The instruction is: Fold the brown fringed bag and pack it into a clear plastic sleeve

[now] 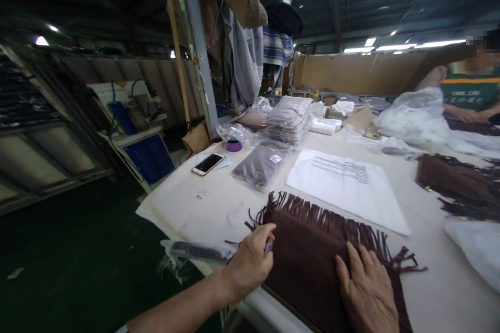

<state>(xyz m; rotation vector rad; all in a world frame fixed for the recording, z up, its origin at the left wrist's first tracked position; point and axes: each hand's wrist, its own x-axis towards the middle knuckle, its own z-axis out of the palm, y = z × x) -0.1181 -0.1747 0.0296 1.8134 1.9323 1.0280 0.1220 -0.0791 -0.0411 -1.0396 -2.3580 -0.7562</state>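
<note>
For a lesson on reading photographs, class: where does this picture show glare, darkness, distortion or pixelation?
Head view: strip lights glare at the upper right; the floor at the left is dark green; the metal post leans, perhaps from wide-angle distortion; a co-worker's face is pixelated; beneath the right hand, the brown fringed piece looks fairly clear.

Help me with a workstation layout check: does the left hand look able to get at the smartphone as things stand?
Probably yes: the smartphone lies face up and uncovered, and nothing seems to block the left hand, though it is curled and would likely need to open.
</note>
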